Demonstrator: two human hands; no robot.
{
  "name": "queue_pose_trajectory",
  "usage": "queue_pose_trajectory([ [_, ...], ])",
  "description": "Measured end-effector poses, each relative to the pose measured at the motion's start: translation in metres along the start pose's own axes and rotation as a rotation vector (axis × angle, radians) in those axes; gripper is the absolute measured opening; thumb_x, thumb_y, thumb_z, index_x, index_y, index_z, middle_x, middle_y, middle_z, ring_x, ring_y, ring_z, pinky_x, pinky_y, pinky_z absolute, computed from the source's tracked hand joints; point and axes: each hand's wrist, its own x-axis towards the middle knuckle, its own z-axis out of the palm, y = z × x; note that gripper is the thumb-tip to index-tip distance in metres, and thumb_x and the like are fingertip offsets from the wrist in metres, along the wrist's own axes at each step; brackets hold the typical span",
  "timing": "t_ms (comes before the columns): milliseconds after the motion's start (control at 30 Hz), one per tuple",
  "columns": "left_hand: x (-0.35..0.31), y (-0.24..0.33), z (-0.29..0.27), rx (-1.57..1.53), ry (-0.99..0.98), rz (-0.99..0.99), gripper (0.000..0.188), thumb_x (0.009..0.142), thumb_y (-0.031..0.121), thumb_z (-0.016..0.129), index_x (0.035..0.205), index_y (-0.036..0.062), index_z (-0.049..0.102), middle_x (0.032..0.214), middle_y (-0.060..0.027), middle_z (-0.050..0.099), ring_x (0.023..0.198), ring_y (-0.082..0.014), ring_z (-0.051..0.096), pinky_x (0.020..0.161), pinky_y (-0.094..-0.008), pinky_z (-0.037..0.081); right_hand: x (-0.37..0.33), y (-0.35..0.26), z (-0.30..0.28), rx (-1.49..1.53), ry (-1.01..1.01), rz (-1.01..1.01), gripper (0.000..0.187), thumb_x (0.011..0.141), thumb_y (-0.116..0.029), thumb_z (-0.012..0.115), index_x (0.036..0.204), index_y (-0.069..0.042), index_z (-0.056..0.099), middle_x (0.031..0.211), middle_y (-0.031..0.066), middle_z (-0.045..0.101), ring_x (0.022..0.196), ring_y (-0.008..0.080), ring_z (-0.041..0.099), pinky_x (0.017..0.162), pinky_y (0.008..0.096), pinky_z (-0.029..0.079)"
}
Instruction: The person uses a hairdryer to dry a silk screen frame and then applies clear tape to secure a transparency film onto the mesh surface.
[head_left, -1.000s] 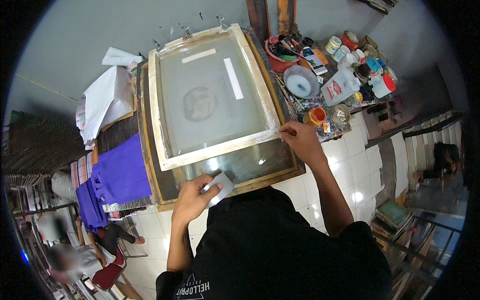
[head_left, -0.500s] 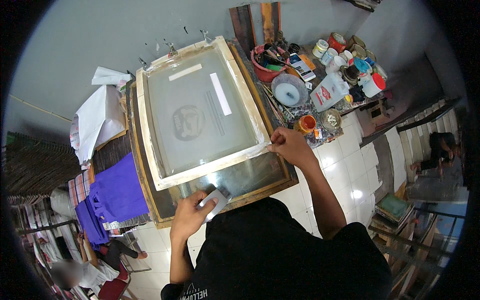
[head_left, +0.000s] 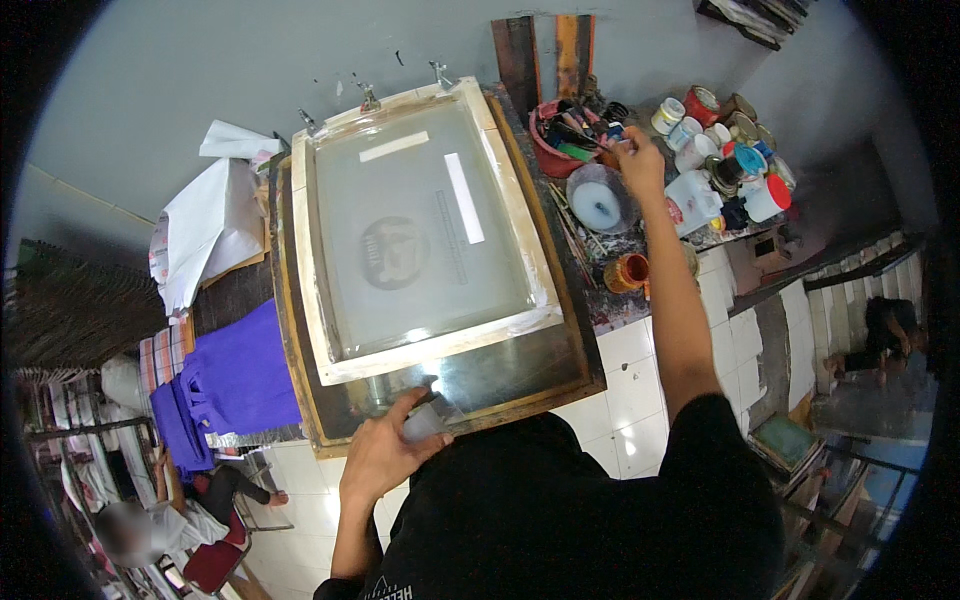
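The wooden-framed printing screen point(head_left: 480, 335) lies on a dark board point(head_left: 510, 357), with a faint round design and two white strips on its mesh. Beside the board's near edge, my left hand point(head_left: 382, 452) is closed around a small whitish, slightly see-through piece point(head_left: 424, 424); its exact kind is unclear. My right hand point(head_left: 640, 165) stretches to the far right, at the edge of a red basin point(head_left: 550, 155) full of tools. Its fingers are bent together there, and what they hold, if anything, cannot be made out.
Right of the screen stand a bowl point(head_left: 600, 200), an orange-stained jar point(head_left: 626, 273), a white jug point(head_left: 693, 200) and several paint tins. Purple cloth point(head_left: 245, 365) and white sheets point(head_left: 215, 215) lie to the left. A seated person point(head_left: 190, 530) is at lower left, another person point(head_left: 890, 335) at far right.
My right hand has left the screen frame's near right corner and moved up and away to the basin. My left hand still holds the whitish piece, now turned differently. The view has shifted slightly.
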Motion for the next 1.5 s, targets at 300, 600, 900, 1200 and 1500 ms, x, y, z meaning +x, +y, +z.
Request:
queue_pose_trajectory([
  [300,-0.005,-0.011,-0.007,-0.036,-0.121,0.009,0.081,0.074,0.041,0.088,0.144,0.0106,0.058,0.091,-0.0259,0.075,0.091,-0.0431,0.074,0.083,-0.047,0.058,0.07,0.022,0.044,-0.125,0.043,-0.19,0.035,0.09,-0.037,0.072,0.106,-0.006,0.079,0.095,0.0248,0.074,0.094,0.0424,0.072,0.085,0.0476,0.055],
  [600,-0.005,-0.013,-0.007,0.002,-0.104,0.07,0.078,0.074,0.036,0.088,0.142,0.01,0.06,0.089,-0.0252,0.075,0.09,-0.0413,0.075,0.085,-0.0471,0.057,-0.003,-0.062,-0.142,0.96,0.465,-0.263,0.03,0.103,-0.025,0.056,0.106,0.003,0.067,0.106,0.0168,0.074,0.099,0.0311,0.072,0.091,0.0416,0.056],
  [900,-0.003,-0.003,-0.005,0.087,-0.091,0.047,0.071,0.075,0.037,0.087,0.136,0.0075,0.064,0.088,-0.0272,0.074,0.087,-0.0426,0.075,0.082,-0.0466,0.058,-0.281,-0.112,-0.154,1.097,-0.753,0.779,0.066,0.098,-0.02,0.068,0.153,-0.002,0.037,0.124,0.0176,0.066,0.106,0.0263,0.069,0.081,0.0454,0.063],
  [1200,-0.001,-0.003,0.005,0.167,-0.018,0.076,0.065,0.075,0.037,0.085,0.129,0.0046,0.069,0.086,-0.0295,0.072,0.087,-0.0433,0.074,0.081,-0.0481,0.057,-0.347,-0.142,-0.167,1.299,-1.131,0.643,0.1,0.088,0.0,0.073,0.166,-0.008,0.011,0.146,0.0221,0.053,0.123,0.0315,0.063,0.104,0.0498,0.056],
  [1500,-0.002,-0.009,0.008,0.214,0.051,0.139,0.063,0.073,0.039,0.08,0.122,0.0009,0.072,0.077,-0.0265,0.072,0.083,-0.0444,0.072,0.081,-0.0491,0.057,-0.37,-0.148,-0.16,0.85,-1.066,0.569,0.045,0.102,-0.022,0.067,0.14,-0.003,0.054,0.103,0.0086,0.073,0.084,0.0192,0.071,0.074,0.0347,0.058],
])
